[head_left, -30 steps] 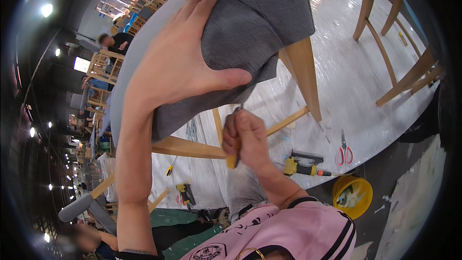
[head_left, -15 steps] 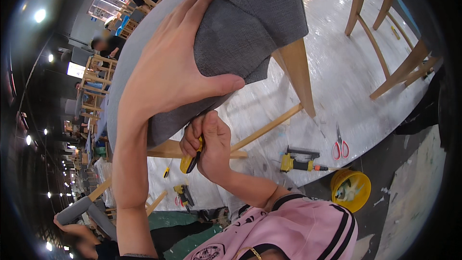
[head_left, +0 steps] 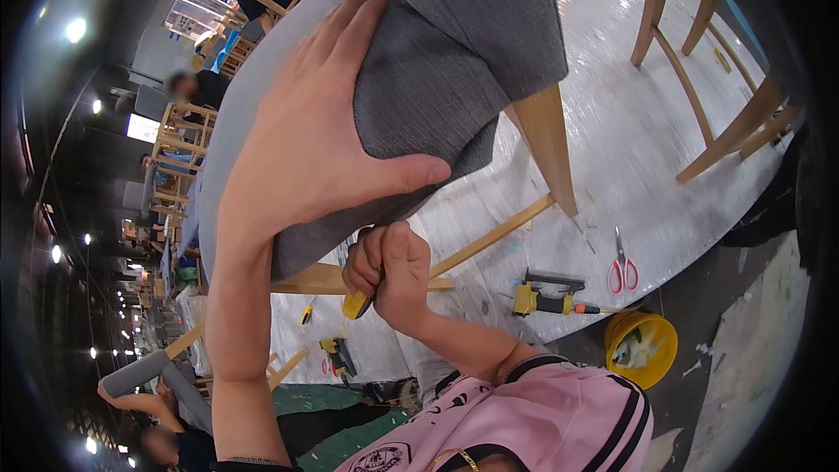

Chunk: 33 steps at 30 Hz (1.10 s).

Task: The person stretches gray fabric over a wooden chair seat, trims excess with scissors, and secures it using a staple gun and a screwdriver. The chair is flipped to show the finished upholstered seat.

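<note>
The grey upholstered chair [head_left: 428,65] is over the worktop [head_left: 647,175]; your left hand [head_left: 310,135] lies spread on its fabric. Just below the edge, your right hand [head_left: 391,271] grips a yellow-and-black handle [head_left: 355,305]. Farther right lie a staple gun [head_left: 549,301] and red-handled scissors [head_left: 623,274].

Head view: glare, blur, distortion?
Head view: glare streaks on the table, upper-left lamp blown out; head view: table edge curves, probably partly fisheye, side rims black; head view: left background dim and soft, while left hand and scissors look fairly sharp.
</note>
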{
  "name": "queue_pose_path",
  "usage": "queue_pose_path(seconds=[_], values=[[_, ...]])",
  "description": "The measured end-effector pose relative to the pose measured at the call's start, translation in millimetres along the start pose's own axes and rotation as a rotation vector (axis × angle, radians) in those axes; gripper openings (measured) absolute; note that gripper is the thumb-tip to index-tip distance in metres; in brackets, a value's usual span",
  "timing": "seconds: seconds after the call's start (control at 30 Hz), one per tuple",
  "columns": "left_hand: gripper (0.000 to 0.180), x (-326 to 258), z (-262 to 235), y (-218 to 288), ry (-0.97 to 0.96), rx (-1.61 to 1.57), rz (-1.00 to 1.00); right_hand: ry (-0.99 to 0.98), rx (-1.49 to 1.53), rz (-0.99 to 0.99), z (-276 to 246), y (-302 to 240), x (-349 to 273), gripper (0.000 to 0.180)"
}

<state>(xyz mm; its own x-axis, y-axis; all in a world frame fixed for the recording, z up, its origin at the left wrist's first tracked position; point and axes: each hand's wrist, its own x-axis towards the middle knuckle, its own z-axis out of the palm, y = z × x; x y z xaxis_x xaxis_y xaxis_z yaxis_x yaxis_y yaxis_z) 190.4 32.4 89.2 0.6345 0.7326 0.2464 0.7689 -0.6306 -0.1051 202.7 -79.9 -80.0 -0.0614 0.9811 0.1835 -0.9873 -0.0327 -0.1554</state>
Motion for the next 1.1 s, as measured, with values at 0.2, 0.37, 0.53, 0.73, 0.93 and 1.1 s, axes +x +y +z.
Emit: queue_pose_path(seconds=[0.2,0.37,0.53,0.73,0.93,1.1], values=[[0.129,9,2,-9,0.008,-0.069,0.032,-0.033,-0.023,0.034,-23,4,-6,0.048],[0.128,21,-5,-32,0.0,-0.128,0.019,0.091,-0.477,0.268,-128,19,-77,0.042],[0.128,21,1,-50,-0.015,-0.053,-0.053,-0.516,-0.317,-0.63,-70,-148,50,0.033],[0.124,31,1,-45,0.039,-0.088,0.114,-0.637,-0.546,-1.102,36,-227,147,0.044],[0.123,27,-3,-41,-0.008,-0.097,0.032,-1.081,-0.404,-1.025,62,-241,164,0.042],[0.122,21,-6,-42,-0.016,-0.122,0.029,-0.918,-0.7,-0.994,74,-228,151,0.041]])
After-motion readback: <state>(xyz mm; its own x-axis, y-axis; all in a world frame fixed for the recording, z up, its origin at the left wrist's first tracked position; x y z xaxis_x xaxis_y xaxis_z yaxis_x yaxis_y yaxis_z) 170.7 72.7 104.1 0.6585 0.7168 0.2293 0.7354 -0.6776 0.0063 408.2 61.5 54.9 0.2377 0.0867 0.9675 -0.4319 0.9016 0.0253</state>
